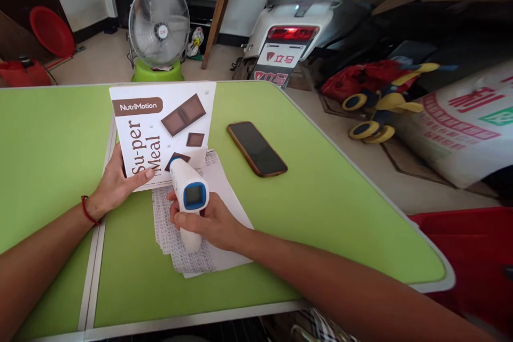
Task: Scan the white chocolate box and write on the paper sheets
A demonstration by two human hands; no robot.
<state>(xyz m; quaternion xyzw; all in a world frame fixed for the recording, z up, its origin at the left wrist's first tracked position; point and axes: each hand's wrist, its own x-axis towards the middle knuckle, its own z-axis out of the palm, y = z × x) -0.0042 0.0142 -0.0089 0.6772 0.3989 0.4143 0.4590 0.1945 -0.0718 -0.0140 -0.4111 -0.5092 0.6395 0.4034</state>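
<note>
My left hand (122, 179) grips the lower left corner of a white NutriMotion box (138, 93), its thumb across the printed front. Brown lettering and chocolate pieces are pictured on that face, which stands upright toward me. In my right hand (212, 222) is a white infrared thermometer (191, 184) with a blue-rimmed screen, its nose pointing at the box's lower right part. The fingers wrap round its handle. Beneath the thermometer lie several sheets of paper (224, 224) with dense writing. A dark phone (257, 148) in a brown case lies to the right.
The green folding table (320, 214) has a metal seam (95, 262) left of the papers. Beyond it stand a fan (159, 24) on a green stool (157, 71) and a white scooter (294, 26). A yellow-blue toy (379, 109) and a large sack (468, 117) are at the right.
</note>
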